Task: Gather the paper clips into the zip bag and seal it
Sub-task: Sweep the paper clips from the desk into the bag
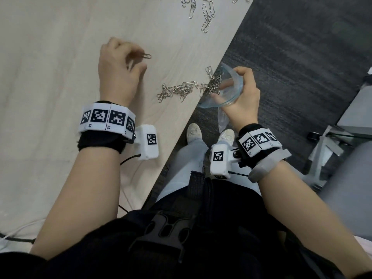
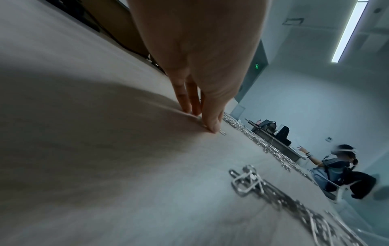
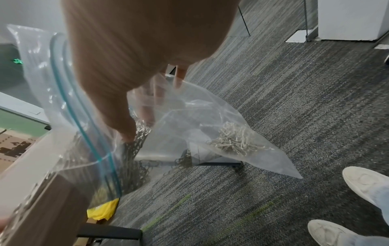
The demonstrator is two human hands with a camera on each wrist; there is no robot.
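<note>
A heap of silver paper clips (image 1: pixel 182 90) lay at the edge of a pale wooden table (image 1: pixel 50 57), its outermost clips spilling over the rim and into the mouth of a clear zip bag (image 1: pixel 223 91). The bag, trimmed with a blue-green zip strip, was held open just off the table edge, its body hanging down toward the dark grey carpet (image 1: pixel 291 57). In the right wrist view, a cluster of clips already gathered (image 3: pixel 236 141) sat low in the bag's lower corner.

The right hand (image 1: pixel 241 97) gripped the bag at its opening, fingers curled round the rim, with the thumb inside the plastic and close to the clips at the table's lip.

Well apart from the heap, a single paper clip (image 1: pixel 147 56) lay on the table just past the left hand (image 1: pixel 118 71). That hand hovered low over the wood with its fingers bent downward, and the left wrist view showed the fingertips (image 2: pixel 213 127) touching the tabletop beside the clip; they were drawn close together but held nothing that could be made out.

More loose clips (image 1: pixel 205 15) lay scattered farther along the table. Both wrists wore bands of black-and-white markers with small white cameras. The person's white shoes (image 1: pixel 209 133) stood on the carpet below the bag. In the left wrist view, a second person (image 2: pixel 341 171) sat in the room beyond the table.
</note>
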